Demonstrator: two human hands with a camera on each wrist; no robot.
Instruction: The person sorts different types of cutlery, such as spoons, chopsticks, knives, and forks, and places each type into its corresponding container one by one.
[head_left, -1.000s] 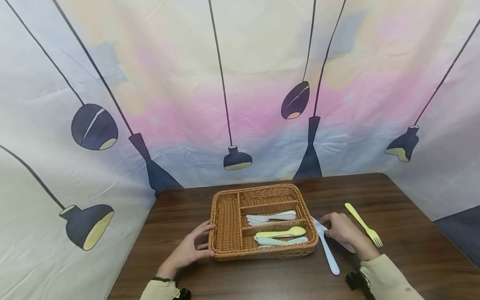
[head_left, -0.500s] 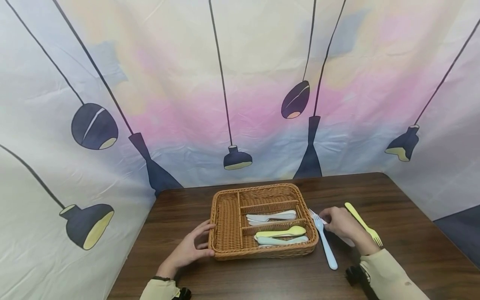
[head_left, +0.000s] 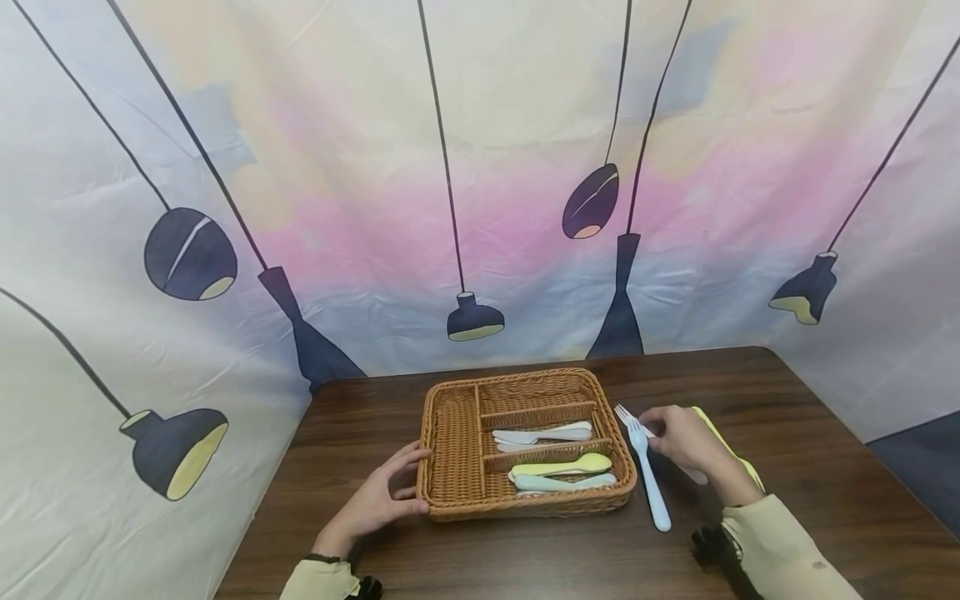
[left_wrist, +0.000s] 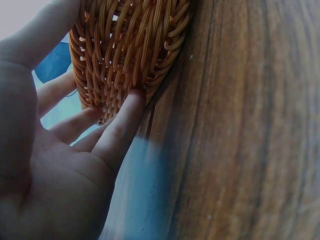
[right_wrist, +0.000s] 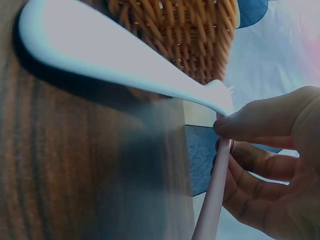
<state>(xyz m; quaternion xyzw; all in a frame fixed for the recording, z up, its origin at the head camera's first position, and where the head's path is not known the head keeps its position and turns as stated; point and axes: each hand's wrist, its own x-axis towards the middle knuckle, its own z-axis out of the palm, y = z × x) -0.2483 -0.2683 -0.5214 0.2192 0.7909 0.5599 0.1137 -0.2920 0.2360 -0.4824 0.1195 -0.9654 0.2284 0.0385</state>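
My left hand (head_left: pixel 381 493) rests on the left end of a divided wicker basket (head_left: pixel 452 446). In the left wrist view its fairly straight fingers (left_wrist: pixel 122 127) touch the woven outer wall (left_wrist: pixel 127 55). To the right of the basket, my right hand (head_left: pixel 684 442) pinches a pale pinkish fork (right_wrist: pixel 212 195) between thumb and fingers. A light blue fork (head_left: pixel 651 483) lies across it, its tines pointing away from me and its handle toward me. The pinkish fork's middle is hidden by the hand in the head view; its tines show beside the blue ones.
White knives (head_left: pixel 543 434) lie in the basket's middle right compartment. A yellow spoon (head_left: pixel 562 467) and pale green cutlery (head_left: pixel 562 482) lie in the front one. A yellow fork (head_left: pixel 708 423) sits on the table (head_left: pixel 525 558) behind my right hand, partly covered. A printed cloth (head_left: pixel 525 208) hangs behind.
My right hand has shifted slightly away from me, and both forks beside the basket have slid the same way. The hand now covers more of the yellow fork. My left hand stays still.
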